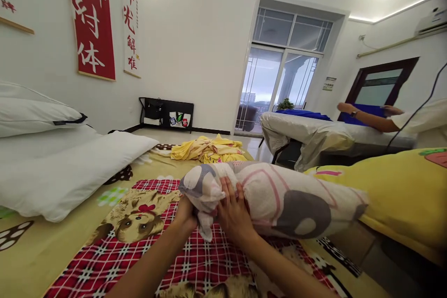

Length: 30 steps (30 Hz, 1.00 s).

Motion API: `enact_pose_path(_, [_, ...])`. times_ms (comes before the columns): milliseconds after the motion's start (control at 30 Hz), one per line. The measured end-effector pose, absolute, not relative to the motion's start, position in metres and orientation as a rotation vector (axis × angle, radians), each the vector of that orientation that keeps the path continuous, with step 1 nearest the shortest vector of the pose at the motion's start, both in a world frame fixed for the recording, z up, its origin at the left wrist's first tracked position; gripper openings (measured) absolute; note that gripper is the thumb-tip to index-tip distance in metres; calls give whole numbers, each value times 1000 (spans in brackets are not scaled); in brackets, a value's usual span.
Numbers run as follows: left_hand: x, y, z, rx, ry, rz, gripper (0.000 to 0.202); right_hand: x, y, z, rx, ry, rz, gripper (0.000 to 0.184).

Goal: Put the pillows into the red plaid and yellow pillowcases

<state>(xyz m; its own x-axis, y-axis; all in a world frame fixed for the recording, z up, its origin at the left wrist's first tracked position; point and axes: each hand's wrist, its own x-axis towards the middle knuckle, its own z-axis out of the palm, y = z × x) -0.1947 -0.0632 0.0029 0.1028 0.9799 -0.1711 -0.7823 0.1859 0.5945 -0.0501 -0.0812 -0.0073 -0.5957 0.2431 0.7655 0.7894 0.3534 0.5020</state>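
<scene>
A long pillow in a white case with pink lines and grey dots (279,198) lies across the bed in front of me. My left hand (185,214) is closed on the loose end of the case, under the pillow's left tip. My right hand (233,209) presses on the pillow beside it, fingers curled into the fabric. Both hands are on the same end. The pillow's right end rests against a yellow quilt (401,191).
The bedsheet (104,247) is yellow with a red check and dog print. White pillows (70,167) lie at left. A crumpled yellow cloth (207,149) sits at the bed's far end. Another person's arm (370,118) reaches over a second bed (314,132) at right.
</scene>
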Motion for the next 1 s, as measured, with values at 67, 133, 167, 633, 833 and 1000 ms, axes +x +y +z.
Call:
enact_pose_path(67, [-196,-64,12,357,641,1341,24,-53,-68,-1,-829,-1927,-1229,19])
enact_pose_path(133, [-199,-66,27,336,642,1344,22,-50,-53,20,-788,-1871,-1233,24])
enact_pose_path(167, [-201,-67,36,346,622,1358,22,-47,-45,36,-788,-1872,-1241,27])
enact_pose_path(633, [-143,-13,-52,1996,1318,653,18,-64,-55,253,-935,-2177,-1631,28])
enact_pose_path(833, [-81,-14,-78,2013,1486,570,37,-57,-61,211,-970,-2486,-1828,22])
enact_pose_path(1000, [-91,-22,-81,1965,1493,546,42,-32,-50,180,-984,-2574,-1651,18])
